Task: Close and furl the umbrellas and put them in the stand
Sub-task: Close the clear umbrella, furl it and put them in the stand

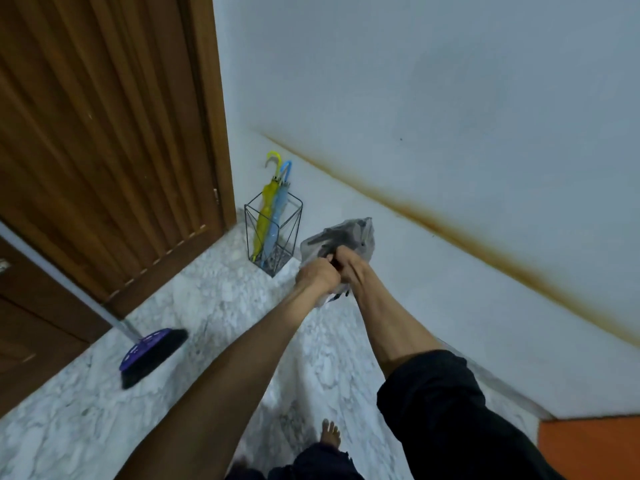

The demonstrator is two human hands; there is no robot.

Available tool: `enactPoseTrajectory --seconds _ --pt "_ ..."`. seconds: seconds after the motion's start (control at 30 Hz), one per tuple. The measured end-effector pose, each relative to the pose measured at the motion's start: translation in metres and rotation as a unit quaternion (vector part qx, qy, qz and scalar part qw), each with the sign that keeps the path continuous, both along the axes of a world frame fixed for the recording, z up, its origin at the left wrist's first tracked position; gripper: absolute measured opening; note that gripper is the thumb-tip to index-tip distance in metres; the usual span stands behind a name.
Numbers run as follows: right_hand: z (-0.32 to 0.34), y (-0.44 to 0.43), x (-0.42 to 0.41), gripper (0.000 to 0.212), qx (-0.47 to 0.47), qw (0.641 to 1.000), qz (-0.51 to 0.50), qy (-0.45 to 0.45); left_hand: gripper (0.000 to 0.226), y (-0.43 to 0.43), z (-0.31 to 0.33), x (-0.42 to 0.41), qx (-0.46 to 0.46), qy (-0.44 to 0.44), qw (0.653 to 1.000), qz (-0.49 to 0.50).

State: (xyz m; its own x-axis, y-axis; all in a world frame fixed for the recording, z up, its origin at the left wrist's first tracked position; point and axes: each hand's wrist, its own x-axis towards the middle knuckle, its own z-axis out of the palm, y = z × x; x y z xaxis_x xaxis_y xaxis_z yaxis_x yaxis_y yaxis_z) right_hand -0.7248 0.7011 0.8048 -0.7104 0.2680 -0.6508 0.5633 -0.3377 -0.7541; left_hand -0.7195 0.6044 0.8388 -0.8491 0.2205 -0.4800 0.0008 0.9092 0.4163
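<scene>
Gripping umbrella [346, 233], left hand [317, 273], right hand [348, 265] curled round it; stand [275, 263] near, by wall [415, 98]

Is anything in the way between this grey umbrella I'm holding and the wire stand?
Nothing visible lies between the grey umbrella and the wire stand. A yellow umbrella and a blue umbrella already sit inside, leaving space beside them.

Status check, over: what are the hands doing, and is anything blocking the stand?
Left hand, right hand both gripping grey umbrella. Stand holds yellow umbrella, blue umbrella. Nothing between.
</scene>
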Motion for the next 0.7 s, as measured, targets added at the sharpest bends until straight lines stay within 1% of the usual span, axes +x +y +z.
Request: enactPoseTrajectory --seconds 0.03,0.07,0.13,0.2,0.23,0.27,0.3,0.33,0.37,0.4,0.43,0.47,0.53,0.57,0.6,0.63,0.67,0.7 --pt "0.007 -0.002 -0.006 0.027 0.034 0.999 0.008 -0.003 0.036 -0.003 0.004 0.002 0.023 -0.012 1.000 -0.009" --pt "0.018 -0.006 -0.008 0.031 0.077 0.996 0.026 -0.030 0.035 -0.004 0.004 -0.001 0.044 -0.019 0.999 0.004" --pt "0.028 -0.008 -0.014 0.035 0.103 0.990 0.068 -0.063 0.035 -0.006 0.014 -0.002 0.070 -0.034 0.997 0.012" --pt "0.031 -0.010 -0.014 0.031 0.100 0.992 0.060 -0.056 0.040 -0.006 0.018 0.000 0.092 -0.067 0.993 -0.009" --pt "0.034 -0.008 -0.013 0.029 0.092 0.991 0.065 -0.069 0.043 -0.006 0.018 -0.001 0.121 -0.111 0.986 -0.010" --pt "0.035 -0.003 -0.010 0.029 0.108 0.989 0.070 -0.073 0.043 -0.006 0.018 -0.004 0.153 -0.172 0.973 -0.015" --pt "0.032 0.001 -0.009 0.028 0.093 0.992 0.051 -0.070 0.039 -0.007 0.020 -0.006 0.178 -0.232 0.956 -0.019" --pt "0.030 0.004 -0.007 0.026 0.090 0.994 0.023 -0.060 0.031 -0.008 0.023 -0.012 0.189 -0.278 0.941 -0.030" --pt "0.030 0.007 -0.006 0.025 0.090 0.994 0.020 -0.053 0.031 -0.010 0.030 -0.017 0.187 -0.314 0.930 -0.046" --pt "0.029 0.009 -0.004 0.024 0.129 0.988 0.054 -0.064 0.033 -0.014 0.035 -0.024 0.177 -0.342 0.921 -0.061" --pt "0.028 0.010 -0.003 0.026 0.202 0.970 0.105 -0.086 0.035 -0.021 0.044 -0.029 0.153 -0.360 0.917 -0.082" --pt "0.026 0.013 0.001 0.028 0.296 0.937 0.157 -0.099 0.035 -0.028 0.050 -0.037 0.125 -0.360 0.918 -0.106" --pt "0.024 0.021 0.006 0.031 0.447 0.859 0.232 -0.092 0.032 -0.042 0.060 -0.055 0.075 -0.309 0.941 -0.117" --pt "0.029 0.026 0.010 0.031 0.506 0.818 0.261 -0.082 0.029 -0.047 0.067 -0.063 0.056 -0.245 0.962 -0.109" --pt "0.030 0.034 0.012 0.030 0.559 0.773 0.289 -0.074 0.024 -0.053 0.070 -0.073 0.038 -0.150 0.981 -0.115" --pt "0.034 0.039 0.015 0.028 0.611 0.727 0.304 -0.068 0.019 -0.059 0.077 -0.080 0.004 -0.043 0.989 -0.142" --pt "0.039 0.045 0.017 0.025 0.654 0.687 0.312 -0.057 0.018 -0.062 0.083 -0.089 -0.032 0.049 0.983 -0.176" --pt "0.047 0.050 0.018 0.024 0.684 0.656 0.317 -0.040 0.027 -0.064 0.085 -0.097 -0.057 0.124 0.969 -0.204"
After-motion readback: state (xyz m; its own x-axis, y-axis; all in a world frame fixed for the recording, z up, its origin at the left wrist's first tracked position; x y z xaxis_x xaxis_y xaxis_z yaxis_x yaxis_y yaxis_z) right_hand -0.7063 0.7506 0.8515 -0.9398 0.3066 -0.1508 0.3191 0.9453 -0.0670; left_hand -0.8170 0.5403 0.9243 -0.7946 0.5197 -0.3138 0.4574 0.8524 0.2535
